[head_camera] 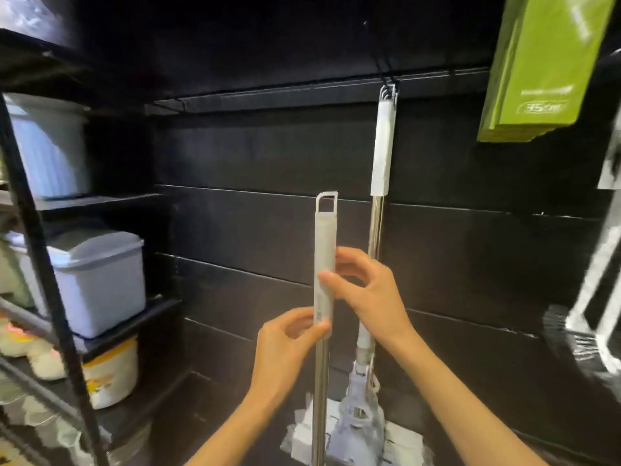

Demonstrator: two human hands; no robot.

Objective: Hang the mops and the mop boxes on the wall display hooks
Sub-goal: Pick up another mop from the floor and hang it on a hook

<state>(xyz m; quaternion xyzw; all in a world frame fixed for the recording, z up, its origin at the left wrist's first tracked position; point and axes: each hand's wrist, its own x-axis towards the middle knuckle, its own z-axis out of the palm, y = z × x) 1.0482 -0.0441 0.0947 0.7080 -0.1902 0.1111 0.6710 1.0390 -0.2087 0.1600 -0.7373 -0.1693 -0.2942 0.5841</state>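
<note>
I hold a mop upright by its white handle grip (325, 250), which ends in a rectangular hanging loop at the top. My left hand (285, 344) pinches the bottom of the grip where the metal pole begins. My right hand (366, 294) holds the grip higher up, thumb in front. A second mop (381, 149) hangs from a hook (389, 84) on the black wall rail, its head (359, 428) near the floor. Green mop boxes (541, 72) hang at the upper right.
A black metal shelf rack (43, 250) stands at the left with grey lidded bins (97, 280) and a white bucket (111, 375). The black slatted wall (255, 230) runs behind. Blurred white mop parts (598, 297) hang at the right edge.
</note>
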